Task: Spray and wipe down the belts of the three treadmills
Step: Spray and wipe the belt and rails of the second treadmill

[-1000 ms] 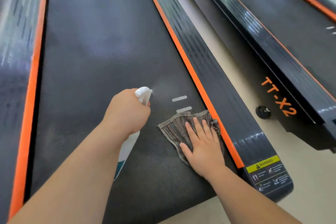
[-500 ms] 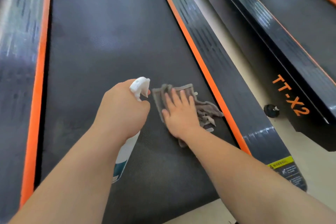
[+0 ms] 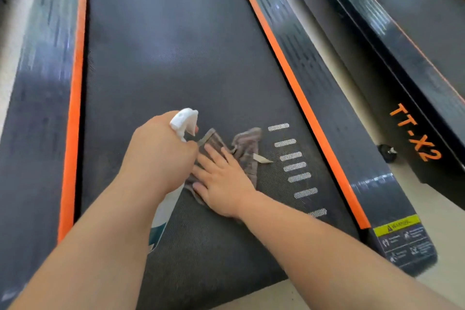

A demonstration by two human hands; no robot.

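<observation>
A dark treadmill belt (image 3: 163, 63) runs up the middle of the view between orange-edged side rails. My left hand (image 3: 156, 156) grips a white spray bottle (image 3: 185, 121) just above the belt, nozzle pointing away from me; the bottle's body hangs below my fist. Right beside it, my right hand (image 3: 224, 181) presses flat with straight fingers on a crumpled grey striped cloth (image 3: 245, 148) lying on the belt. The two hands almost touch. Part of the cloth is hidden under my right palm.
A column of white dashes (image 3: 292, 156) marks the belt right of the cloth. The right side rail (image 3: 334, 118) carries a yellow warning label (image 3: 397, 228). A second treadmill (image 3: 415, 133) marked TT-X2 stands to the right across a strip of pale floor (image 3: 442, 224).
My right hand has slid the cloth leftward across the belt, from beside the right rail to right next to the spray bottle. My left hand kept its grip on the bottle.
</observation>
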